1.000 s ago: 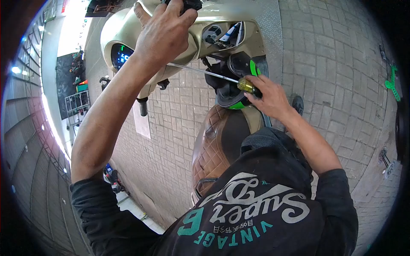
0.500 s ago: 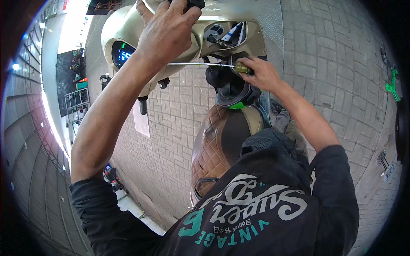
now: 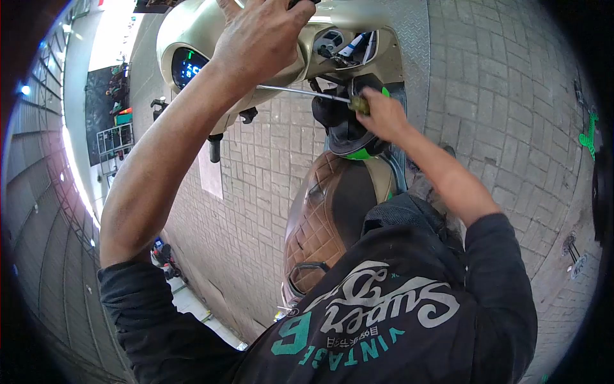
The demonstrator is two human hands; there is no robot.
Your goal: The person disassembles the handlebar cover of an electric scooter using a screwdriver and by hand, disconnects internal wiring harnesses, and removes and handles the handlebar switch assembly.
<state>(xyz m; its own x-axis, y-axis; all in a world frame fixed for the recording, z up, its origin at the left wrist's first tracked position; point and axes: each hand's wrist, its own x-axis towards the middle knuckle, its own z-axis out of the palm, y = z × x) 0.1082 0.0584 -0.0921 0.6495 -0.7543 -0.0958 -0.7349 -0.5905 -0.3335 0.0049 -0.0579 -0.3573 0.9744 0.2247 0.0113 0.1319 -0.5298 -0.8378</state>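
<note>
Past shirt lettering (image 3: 387, 313) "Super" and "VINTAGE", the right hand (image 3: 385, 117) clasps a screwdriver (image 3: 359, 105), the left hand's (image 3: 263, 40) grip unclear.

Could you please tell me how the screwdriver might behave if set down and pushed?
The screwdriver is probably stiff, given its straight metal shaft. Its roundish handle, gripped in the right hand, might let it roll.
</note>
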